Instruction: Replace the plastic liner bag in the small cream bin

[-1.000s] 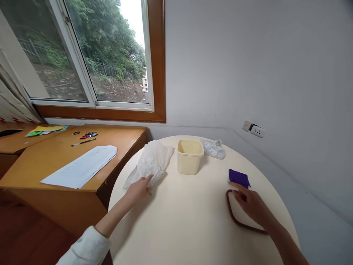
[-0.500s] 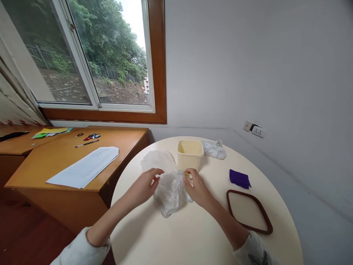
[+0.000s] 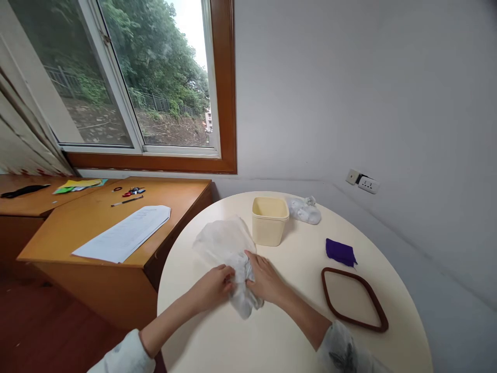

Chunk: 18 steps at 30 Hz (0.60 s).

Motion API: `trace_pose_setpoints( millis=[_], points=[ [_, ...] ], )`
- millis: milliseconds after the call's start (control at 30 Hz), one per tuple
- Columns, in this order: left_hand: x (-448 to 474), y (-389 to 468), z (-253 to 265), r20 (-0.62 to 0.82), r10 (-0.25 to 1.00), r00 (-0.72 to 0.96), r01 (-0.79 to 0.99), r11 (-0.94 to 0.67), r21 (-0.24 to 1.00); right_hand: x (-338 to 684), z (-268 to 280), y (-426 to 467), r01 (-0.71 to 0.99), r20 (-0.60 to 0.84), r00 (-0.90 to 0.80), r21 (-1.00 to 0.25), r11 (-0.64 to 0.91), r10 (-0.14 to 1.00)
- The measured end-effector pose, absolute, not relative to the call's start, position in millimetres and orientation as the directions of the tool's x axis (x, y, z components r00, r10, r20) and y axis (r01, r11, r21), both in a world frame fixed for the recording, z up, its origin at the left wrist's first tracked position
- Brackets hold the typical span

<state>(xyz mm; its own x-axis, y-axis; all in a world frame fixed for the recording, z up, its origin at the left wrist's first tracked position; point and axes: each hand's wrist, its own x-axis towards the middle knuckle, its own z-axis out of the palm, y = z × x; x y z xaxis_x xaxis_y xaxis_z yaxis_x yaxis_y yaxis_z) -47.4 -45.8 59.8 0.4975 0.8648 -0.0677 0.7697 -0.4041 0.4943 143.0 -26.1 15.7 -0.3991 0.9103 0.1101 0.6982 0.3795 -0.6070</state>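
Note:
A crumpled white plastic bag (image 3: 223,239) lies on the round cream table (image 3: 287,339), its wide part spread toward the back left. My left hand (image 3: 217,285) has its fingers curled at the bag's left edge. On the other side, my right hand (image 3: 266,277) grips the gathered middle of the bag, thumb and fingers closed around it. Just behind the hands stands a pale yellow square bin (image 3: 269,228), upright with its top uncovered. Parts of the bag between the hands are hidden by fingers.
Behind the bin to the right sits another clear plastic bundle (image 3: 305,211). A folded purple cloth (image 3: 340,252) and a brown rounded frame (image 3: 355,299) lie on the right. The wooden desk (image 3: 93,280) at left holds papers (image 3: 124,233), a pen (image 3: 127,201) and small items.
Both hands have come closer to me and together, squeezing the bag's near part into a narrower bunch. The bag has drawn away from the bin's front, which now shows fully.

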Motion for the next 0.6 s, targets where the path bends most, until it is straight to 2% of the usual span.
trace_pose_setpoints(
  millis=[67,133,167,233,300,400,500,600],
  points=[
    [-45.1,-46.9,70.5,-0.04,0.849,0.527,0.697,-0.405,0.591,146.6,13.9,-20.1,0.641,0.183,-0.363,-0.662,0.387,0.914],
    [-47.0,-43.4,79.1,0.056,0.85,0.524,0.69,-0.462,0.557,153.1,16.9,-13.0,0.565,0.213,-0.328,-0.737,0.372,0.92],
    [-48.8,-40.0,81.3,0.117,0.845,0.522,0.712,-0.507,0.486,156.7,20.2,-9.9,0.518,0.221,-0.317,-0.774,0.363,0.922],
    [-52.1,-30.2,81.1,0.214,0.808,0.548,0.762,-0.588,0.27,163.5,29.8,-5.9,0.408,0.228,-0.327,-0.842,0.354,0.917],
    [-53.3,-18.3,76.7,0.26,0.765,0.59,0.781,-0.622,0.06,168.9,42.0,-6.0,0.272,0.221,-0.384,-0.901,0.338,0.897],
    [-50.7,-2.0,72.9,0.282,0.717,0.637,0.763,-0.638,-0.1,176.3,60.1,-12.1,0.132,0.199,-0.507,-0.944,0.303,0.839],
    [-46.9,7.8,81.5,0.219,0.7,0.68,0.729,-0.678,-0.097,190.2,71.9,-18.5,0.134,0.179,-0.551,-0.945,0.298,0.815],
    [-46.7,10.2,97.3,0.092,0.76,0.644,0.763,-0.646,-0.001,216.0,76.4,-19.5,0.276,0.125,-0.515,-0.913,0.302,0.848]
  ],
)
